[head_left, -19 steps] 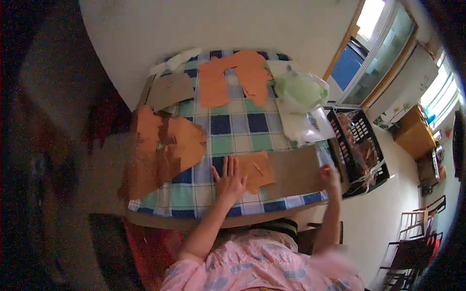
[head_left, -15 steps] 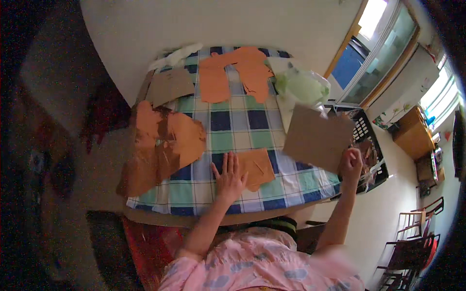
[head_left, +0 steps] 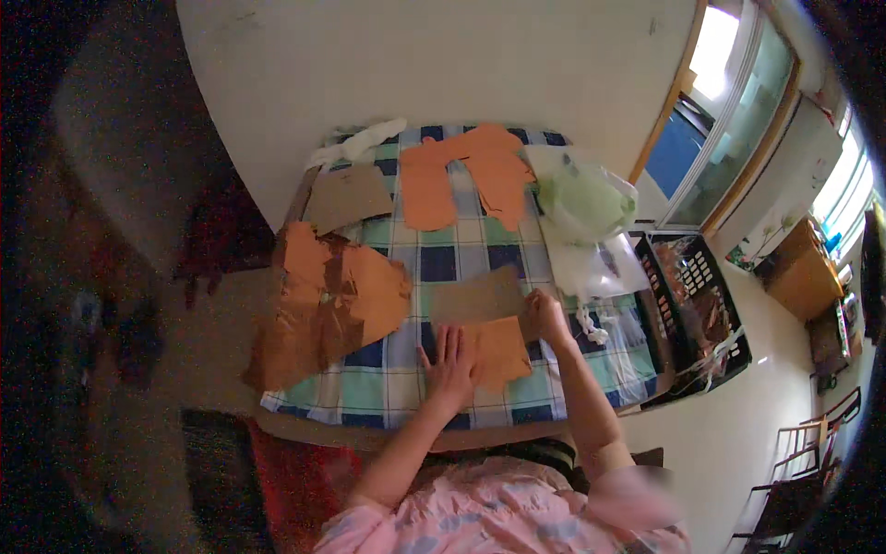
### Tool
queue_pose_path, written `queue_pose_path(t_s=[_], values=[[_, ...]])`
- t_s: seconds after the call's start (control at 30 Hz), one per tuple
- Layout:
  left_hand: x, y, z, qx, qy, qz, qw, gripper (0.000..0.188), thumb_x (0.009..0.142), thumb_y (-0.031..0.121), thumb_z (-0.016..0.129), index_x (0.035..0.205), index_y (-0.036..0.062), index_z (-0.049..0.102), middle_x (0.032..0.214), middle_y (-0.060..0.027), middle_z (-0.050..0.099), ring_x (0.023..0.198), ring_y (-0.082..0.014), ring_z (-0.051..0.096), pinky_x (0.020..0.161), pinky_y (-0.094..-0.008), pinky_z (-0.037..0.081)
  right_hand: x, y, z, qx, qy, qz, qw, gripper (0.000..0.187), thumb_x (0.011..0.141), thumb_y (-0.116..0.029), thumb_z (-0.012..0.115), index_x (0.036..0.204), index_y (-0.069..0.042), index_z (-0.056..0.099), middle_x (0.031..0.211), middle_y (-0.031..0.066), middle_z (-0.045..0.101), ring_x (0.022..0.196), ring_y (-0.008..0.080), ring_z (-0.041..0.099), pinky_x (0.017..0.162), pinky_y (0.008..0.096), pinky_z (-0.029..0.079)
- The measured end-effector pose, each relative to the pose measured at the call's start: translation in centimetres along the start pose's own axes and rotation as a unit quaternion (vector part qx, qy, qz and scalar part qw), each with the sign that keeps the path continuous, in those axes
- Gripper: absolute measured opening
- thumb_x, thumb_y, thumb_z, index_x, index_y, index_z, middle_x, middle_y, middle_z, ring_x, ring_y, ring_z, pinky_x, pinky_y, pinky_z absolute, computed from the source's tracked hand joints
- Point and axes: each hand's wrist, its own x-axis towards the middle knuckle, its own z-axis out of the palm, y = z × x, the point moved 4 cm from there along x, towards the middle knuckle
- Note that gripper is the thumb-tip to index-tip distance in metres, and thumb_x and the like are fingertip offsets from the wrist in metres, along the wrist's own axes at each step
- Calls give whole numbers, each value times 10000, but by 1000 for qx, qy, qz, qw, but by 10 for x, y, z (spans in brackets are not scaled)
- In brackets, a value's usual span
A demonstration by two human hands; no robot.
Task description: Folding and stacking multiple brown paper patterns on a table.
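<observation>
My left hand (head_left: 450, 377) lies with fingers spread over the left edge of a small orange-brown paper piece (head_left: 501, 353) near the table's front. A grey-brown cardboard sheet (head_left: 475, 295) is just behind that piece, partly covered along its near edge. My right hand (head_left: 548, 319) grips the cardboard's right side with closed fingers. Left of my hands spreads a large torn orange-brown paper (head_left: 374, 294) with shiny brown patches. Farther back are orange cut pieces (head_left: 427, 189) and another grey-brown cardboard sheet (head_left: 349, 198).
A checked cloth (head_left: 432, 263) covers the table. Clear plastic with a pale green bag (head_left: 586, 198) lies at the back right. Beside the table's right edge stands a black crate (head_left: 653, 295) of scraps. A white wall (head_left: 434, 65) rises behind; chairs (head_left: 798, 499) are far right.
My right hand has brought the cardboard sheet leftward from above the right table edge to behind the small paper piece. My left hand stays on that piece; the view has shifted slightly.
</observation>
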Motion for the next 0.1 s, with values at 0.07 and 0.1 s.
queue_pose_path(t_s=[0.07, 0.1], values=[[1, 9, 6, -47, -26, -7, 999, 739, 894, 416, 494, 1456, 40, 197, 1539, -137, 110, 1429, -288, 74, 1048, -684, 35, -13, 27, -9, -93, -30, -67, 993, 67, 809, -91, 594, 868, -58, 592, 743, 165, 619, 683, 277, 612, 626, 365, 481], [-11, -7, 7, -59, -32, -44, 997, 788, 873, 414, 531, 1463, 40, 166, 1541, -144, 93, 1430, -291, 65, 1047, -685, 51, -24, -31, 8, -200, -84, 8, 976, 122, 812, -165, 603, 863, -54, 600, 834, 181, 658, 834, 250, 672, 674, 332, 495]])
